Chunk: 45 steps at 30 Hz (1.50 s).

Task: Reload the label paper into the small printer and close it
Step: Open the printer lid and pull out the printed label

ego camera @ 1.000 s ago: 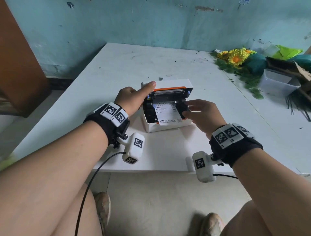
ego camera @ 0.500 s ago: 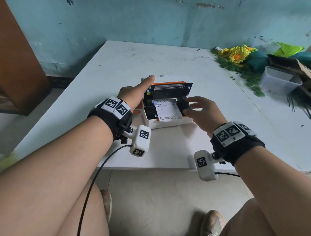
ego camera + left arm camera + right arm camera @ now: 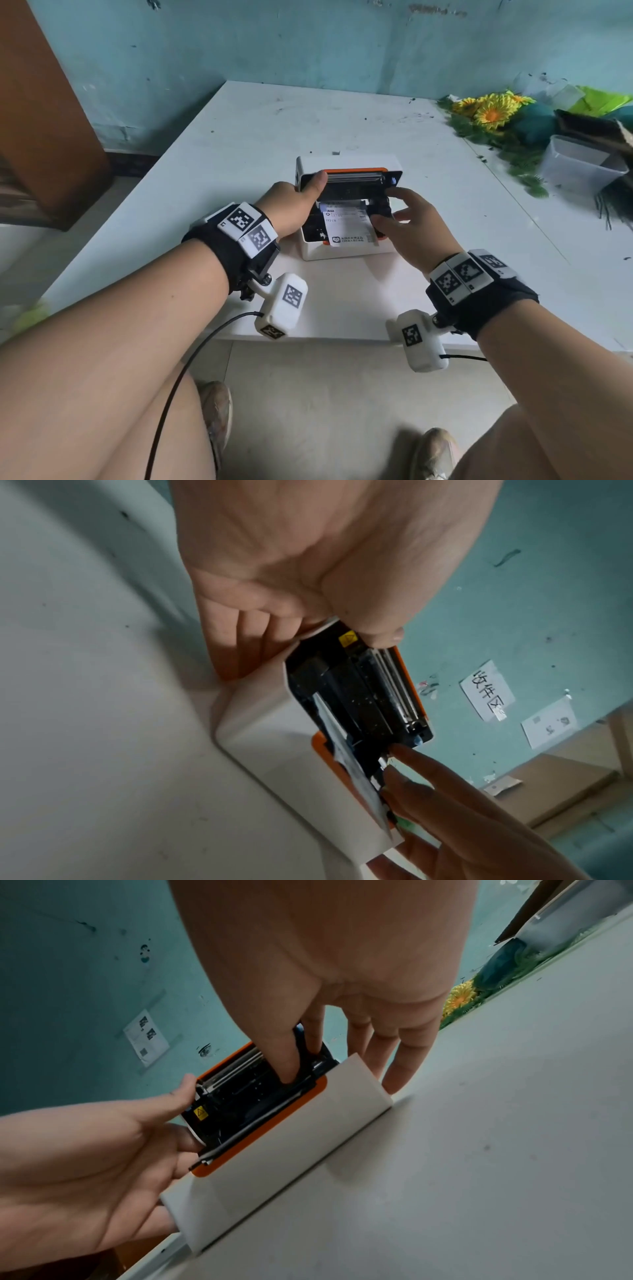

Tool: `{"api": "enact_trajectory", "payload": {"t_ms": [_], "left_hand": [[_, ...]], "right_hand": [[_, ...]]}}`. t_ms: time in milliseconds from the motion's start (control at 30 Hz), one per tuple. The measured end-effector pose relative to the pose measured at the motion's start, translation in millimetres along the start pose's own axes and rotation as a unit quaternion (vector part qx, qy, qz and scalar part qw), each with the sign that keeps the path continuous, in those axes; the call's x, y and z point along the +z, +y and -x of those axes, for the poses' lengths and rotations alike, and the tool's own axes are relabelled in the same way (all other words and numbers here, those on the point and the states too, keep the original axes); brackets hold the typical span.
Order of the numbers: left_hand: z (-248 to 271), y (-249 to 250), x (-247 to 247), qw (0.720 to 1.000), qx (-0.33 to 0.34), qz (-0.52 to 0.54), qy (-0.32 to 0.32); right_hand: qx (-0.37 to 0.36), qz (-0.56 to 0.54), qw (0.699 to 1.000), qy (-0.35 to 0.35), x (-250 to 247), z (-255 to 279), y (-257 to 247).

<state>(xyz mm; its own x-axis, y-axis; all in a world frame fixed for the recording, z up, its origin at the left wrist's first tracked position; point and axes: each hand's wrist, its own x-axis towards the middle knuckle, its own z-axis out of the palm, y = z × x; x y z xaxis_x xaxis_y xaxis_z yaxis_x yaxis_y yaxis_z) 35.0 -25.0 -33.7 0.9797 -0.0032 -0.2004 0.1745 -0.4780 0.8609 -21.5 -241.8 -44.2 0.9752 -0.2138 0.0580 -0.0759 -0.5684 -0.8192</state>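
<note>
The label paper [image 3: 347, 224] already lies in the open printer [image 3: 346, 209] on the table [image 3: 342, 298]; the left hand [image 3: 294, 205] grips the lid, the right hand [image 3: 407, 226], fingers spread, touches the bay; closing remains.

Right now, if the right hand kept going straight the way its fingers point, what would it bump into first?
Probably the printer's open lid. The right hand points away from the person, its fingers already down in the printer bay beside the label paper. The lid's black underside stands just ahead, though depth is hard to judge.
</note>
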Motion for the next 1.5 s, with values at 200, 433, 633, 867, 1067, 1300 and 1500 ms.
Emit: {"api": "enact_trajectory", "payload": {"t_ms": [200,433,633,867,1067,1300,1500], "left_hand": [[-7.7,0.7,-0.6,0.986,-0.049,0.154,-0.05],[-11.6,10.0,-1.9,0.975,-0.063,0.2,-0.076],[-3.8,12.0,-3.0,0.969,-0.08,0.228,-0.047],[11.2,10.8,-3.6,0.968,-0.064,0.243,-0.016],[5.6,1.5,6.3,0.992,0.031,0.121,0.009],[-2.4,-9.2,14.9,0.995,0.076,0.056,-0.013],[1.0,-11.8,14.8,0.995,0.076,0.044,-0.035]], "right_hand": [[-0.002,0.025,1.0,-0.016,0.5,0.6,-2.4],[0.0,0.054,0.998,-0.016,6.0,-2.6,-1.5],[0.002,0.078,0.997,-0.015,11.6,-2.7,-1.5],[0.003,0.09,0.996,-0.021,13.5,3.3,-5.5],[0.012,0.1,0.994,-0.031,10.6,4.3,-7.6],[0.005,0.065,0.997,-0.03,10.3,-1.0,-1.8],[0.01,0.094,0.994,-0.051,-3.5,1.5,-12.6]]}}
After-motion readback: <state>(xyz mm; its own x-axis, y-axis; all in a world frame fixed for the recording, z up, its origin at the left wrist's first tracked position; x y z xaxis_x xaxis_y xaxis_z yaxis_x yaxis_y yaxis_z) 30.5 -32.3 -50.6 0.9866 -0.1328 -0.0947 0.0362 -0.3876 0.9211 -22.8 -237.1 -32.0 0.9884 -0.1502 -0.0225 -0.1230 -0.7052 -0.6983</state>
